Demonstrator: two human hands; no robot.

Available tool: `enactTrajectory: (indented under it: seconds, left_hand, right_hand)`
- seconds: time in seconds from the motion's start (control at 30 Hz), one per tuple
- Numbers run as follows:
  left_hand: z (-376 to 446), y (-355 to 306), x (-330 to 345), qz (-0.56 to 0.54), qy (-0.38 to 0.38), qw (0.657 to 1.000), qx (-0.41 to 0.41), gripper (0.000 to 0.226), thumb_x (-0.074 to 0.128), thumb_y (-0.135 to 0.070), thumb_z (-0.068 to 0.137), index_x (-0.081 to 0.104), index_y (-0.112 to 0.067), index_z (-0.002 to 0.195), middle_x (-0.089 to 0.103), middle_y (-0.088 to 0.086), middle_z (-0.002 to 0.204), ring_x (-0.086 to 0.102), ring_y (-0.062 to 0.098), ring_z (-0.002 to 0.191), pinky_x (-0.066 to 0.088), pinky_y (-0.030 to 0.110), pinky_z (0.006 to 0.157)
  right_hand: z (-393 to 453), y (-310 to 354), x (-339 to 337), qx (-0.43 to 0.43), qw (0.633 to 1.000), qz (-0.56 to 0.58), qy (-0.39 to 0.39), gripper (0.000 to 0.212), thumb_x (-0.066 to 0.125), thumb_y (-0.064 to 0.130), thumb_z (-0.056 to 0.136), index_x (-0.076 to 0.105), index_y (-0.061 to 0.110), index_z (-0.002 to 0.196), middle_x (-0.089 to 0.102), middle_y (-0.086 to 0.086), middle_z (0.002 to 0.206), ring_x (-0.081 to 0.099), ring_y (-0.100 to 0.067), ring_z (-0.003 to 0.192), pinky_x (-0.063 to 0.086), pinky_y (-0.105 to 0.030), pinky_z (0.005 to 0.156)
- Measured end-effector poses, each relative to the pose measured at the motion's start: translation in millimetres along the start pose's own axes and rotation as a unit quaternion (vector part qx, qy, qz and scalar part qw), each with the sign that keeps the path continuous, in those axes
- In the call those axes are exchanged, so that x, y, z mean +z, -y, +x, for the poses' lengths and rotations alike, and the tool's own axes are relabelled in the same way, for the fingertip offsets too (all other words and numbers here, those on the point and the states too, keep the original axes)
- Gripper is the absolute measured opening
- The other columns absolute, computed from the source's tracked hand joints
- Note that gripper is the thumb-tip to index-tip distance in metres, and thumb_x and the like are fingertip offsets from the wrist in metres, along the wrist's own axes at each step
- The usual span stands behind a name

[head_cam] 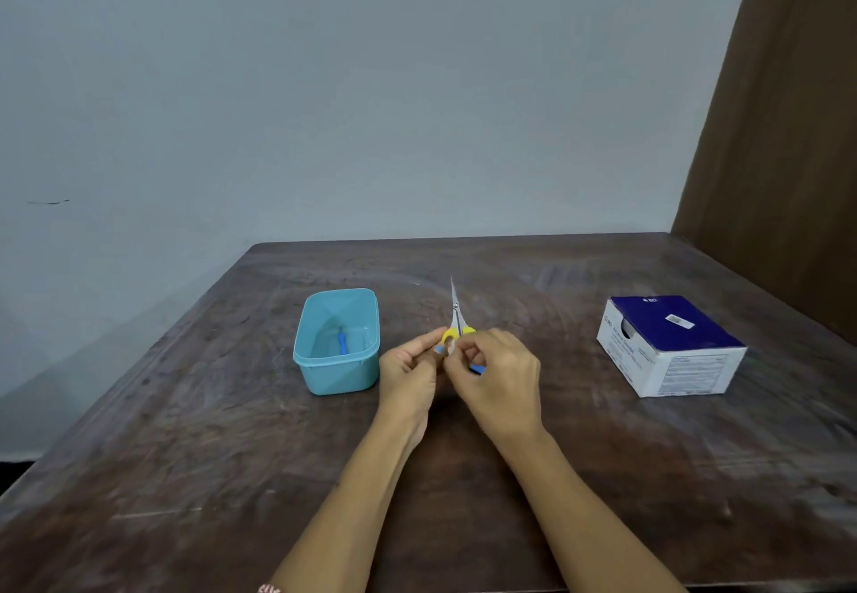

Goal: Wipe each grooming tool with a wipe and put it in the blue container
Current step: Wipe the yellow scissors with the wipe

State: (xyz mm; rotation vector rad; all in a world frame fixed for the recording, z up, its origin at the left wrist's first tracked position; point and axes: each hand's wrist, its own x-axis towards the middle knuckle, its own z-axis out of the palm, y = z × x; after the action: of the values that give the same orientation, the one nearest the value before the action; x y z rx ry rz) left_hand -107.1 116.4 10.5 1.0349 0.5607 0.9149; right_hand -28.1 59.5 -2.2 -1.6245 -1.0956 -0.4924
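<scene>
Small scissors (457, 314) with yellow handles point their shut blades away from me at the table's middle. The handles show just above my fingertips; I cannot tell whether the scissors lie on the table or are held. My left hand (410, 367) and my right hand (498, 381) meet there, both pinching a small blue and white wipe packet (477, 369), mostly hidden by the fingers. The blue container (336, 377) stands open to the left of my hands, with a small blue-handled tool (342, 344) lying inside.
A blue and white cardboard box (672, 346) sits at the right of the dark wooden table (232, 453). A grey wall rises behind the far edge, and a brown panel stands along the right side.
</scene>
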Motion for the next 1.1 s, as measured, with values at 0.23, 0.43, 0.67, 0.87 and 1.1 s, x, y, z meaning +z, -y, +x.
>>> enactTrajectory:
  seconds: [0.23,0.43,0.67,0.87,1.1]
  left_hand:
    - [-1.4,2.0,-1.3,0.066,0.043,0.996,0.029,0.021,0.056,0.008,0.085,0.068,-0.004,0.096,0.074,0.004,0.075,0.069,0.012,0.071,0.058,0.025,0.069]
    - [0.4,5.0,-3.5,0.092,0.066,0.993,0.030,0.021,0.063,0.007,0.080,0.068,-0.002,0.099,0.075,0.005,0.079,0.069,0.014,0.077,0.058,0.032,0.077]
    - [-1.8,7.6,-2.8,0.117,0.078,0.990,0.016,0.022,0.065,0.011,0.077,0.067,0.004,0.098,0.073,0.010,0.075,0.069,0.018,0.071,0.060,0.031,0.064]
    - [0.6,9.9,-4.5,0.153,0.069,0.985,0.034,0.021,0.064,0.011,0.079,0.068,0.002,0.097,0.073,0.009,0.074,0.069,0.015,0.067,0.059,0.028,0.062]
    - [-0.3,12.8,-2.3,0.189,0.078,0.977,0.059,0.029,0.061,0.012,0.081,0.064,0.001,0.107,0.069,0.006,0.087,0.069,0.012,0.070,0.059,0.029,0.064]
  right_hand:
    - [1.7,-8.9,-0.1,0.014,1.000,-0.002,-0.005,0.004,0.072,0.011,0.073,0.069,0.012,0.076,0.062,0.000,0.070,0.055,-0.017,0.066,0.048,-0.030,0.059]
    - [2.8,-12.2,1.0,0.025,0.999,-0.003,-0.026,0.006,0.069,0.009,0.077,0.069,0.009,0.083,0.064,-0.004,0.077,0.056,-0.023,0.072,0.051,-0.039,0.062]
    - [5.6,-12.0,-1.5,0.049,0.997,-0.005,-0.065,0.009,0.067,0.005,0.081,0.069,0.010,0.087,0.068,-0.003,0.080,0.060,-0.022,0.074,0.047,-0.035,0.070]
    - [5.6,-8.9,-1.9,0.097,0.994,0.022,-0.051,0.003,0.067,0.011,0.083,0.067,0.012,0.086,0.067,-0.001,0.079,0.061,-0.019,0.076,0.051,-0.039,0.072]
    - [12.1,-8.2,-7.8,0.229,0.962,0.131,-0.075,0.006,0.059,0.011,0.089,0.064,0.013,0.090,0.065,0.006,0.078,0.062,-0.002,0.069,0.048,-0.013,0.063]
